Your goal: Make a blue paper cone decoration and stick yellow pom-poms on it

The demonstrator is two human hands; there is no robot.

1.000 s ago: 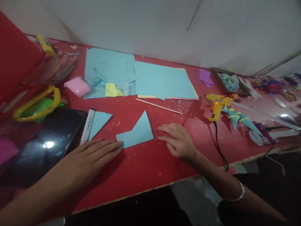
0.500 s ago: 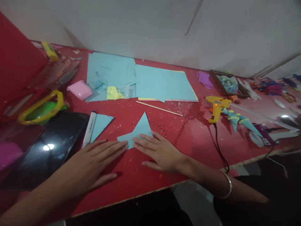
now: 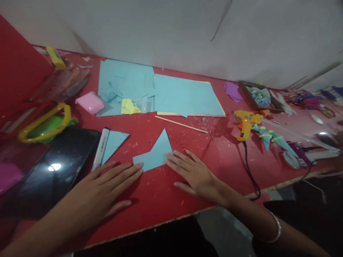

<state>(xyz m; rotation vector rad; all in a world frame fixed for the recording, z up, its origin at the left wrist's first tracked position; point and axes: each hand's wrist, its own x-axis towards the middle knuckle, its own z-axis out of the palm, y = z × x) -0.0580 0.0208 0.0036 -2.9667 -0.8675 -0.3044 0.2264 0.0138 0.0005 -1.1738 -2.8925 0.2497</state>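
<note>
Head-worn view, facing forward-down, hands (image 3: 197, 175) near

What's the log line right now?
left hand: on blue paper, left end | right hand: at its right edge | marker: left of paper

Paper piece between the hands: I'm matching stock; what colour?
Light blue; paper piece shows best in head view.

Red table (image 3: 160, 200), angular blue paper (image 3: 157, 155), thin stick (image 3: 181, 124), yellow glue gun (image 3: 246, 122)
</note>
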